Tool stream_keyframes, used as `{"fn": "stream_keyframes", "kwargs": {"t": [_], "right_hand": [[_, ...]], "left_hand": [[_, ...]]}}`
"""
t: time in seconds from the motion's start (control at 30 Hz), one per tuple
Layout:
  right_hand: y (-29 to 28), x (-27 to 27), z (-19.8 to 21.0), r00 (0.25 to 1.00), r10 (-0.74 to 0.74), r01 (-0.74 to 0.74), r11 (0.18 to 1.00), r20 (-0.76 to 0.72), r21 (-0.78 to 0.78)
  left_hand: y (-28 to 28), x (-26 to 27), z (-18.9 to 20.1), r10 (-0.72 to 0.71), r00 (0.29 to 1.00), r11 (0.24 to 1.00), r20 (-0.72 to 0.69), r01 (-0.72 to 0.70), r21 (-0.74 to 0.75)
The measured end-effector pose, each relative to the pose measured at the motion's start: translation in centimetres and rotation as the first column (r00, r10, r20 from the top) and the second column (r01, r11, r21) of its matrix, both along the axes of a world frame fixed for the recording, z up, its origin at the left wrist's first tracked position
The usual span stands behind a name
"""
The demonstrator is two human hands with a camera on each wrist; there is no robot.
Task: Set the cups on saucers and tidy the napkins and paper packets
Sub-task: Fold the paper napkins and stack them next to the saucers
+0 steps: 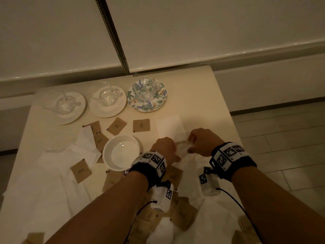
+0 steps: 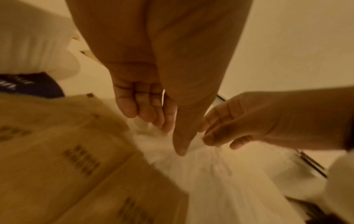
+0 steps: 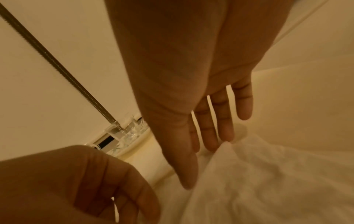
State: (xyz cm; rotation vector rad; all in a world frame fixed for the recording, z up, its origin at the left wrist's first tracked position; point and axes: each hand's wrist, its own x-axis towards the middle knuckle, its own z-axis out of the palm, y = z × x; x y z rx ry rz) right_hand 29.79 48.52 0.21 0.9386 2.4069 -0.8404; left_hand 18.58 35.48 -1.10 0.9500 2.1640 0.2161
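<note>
A thin, crumpled white napkin [image 1: 182, 147] lies near counter [image 1: 202, 106] centre, between both hands. Left hand [image 1: 166, 147] pinches it with curled fingers; right hand [image 1: 202, 141] holds its edge, fingers nearly straight in the right wrist view. Three clear glass cups [image 1: 105, 95] stand on round saucers [image 1: 147, 104] at 11 o'clock. Square brown packets [image 1: 141, 125] carry unreadable print.

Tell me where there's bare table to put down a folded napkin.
Free: the right side of the table, between the flowered saucer and the right edge, beyond the flat napkin. Crowded: the near half, covered in napkins and brown packets round the empty saucer.
</note>
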Motion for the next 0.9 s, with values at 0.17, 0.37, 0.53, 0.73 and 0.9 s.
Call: {"fn": "stream_keyframes", "kwargs": {"t": [0.17,0.37,0.53,0.73,0.9], "right_hand": [[-1.4,1.9,-0.5,0.999,-0.031,0.032,0.999,0.041,-0.016],[-3.4,2.6,1.0,0.995,-0.093,0.088,0.992,-0.047,-0.094],[-5.2,2.0,4.2,0.985,-0.086,0.062,0.986,-0.150,-0.155],[-9.5,1.0,6.7,0.996,0.086,-0.091,0.970,-0.033,-0.226],[-12.0,0.9,7.8,0.987,0.162,-0.159,0.974,0.005,-0.162]], "left_hand": [[-1.5,1.9,-0.5,-0.020,0.999,0.999,-0.036,0.019,-0.039],[-3.9,2.0,1.0,-0.084,0.995,0.996,-0.044,0.084,0.004],[-7.1,1.7,3.5,0.015,1.000,0.994,0.010,-0.016,0.112],[-11.0,0.2,6.6,0.088,0.993,0.962,0.084,-0.107,0.249],[-14.0,-1.2,8.9,0.003,0.988,0.957,0.156,-0.048,0.286]]}}
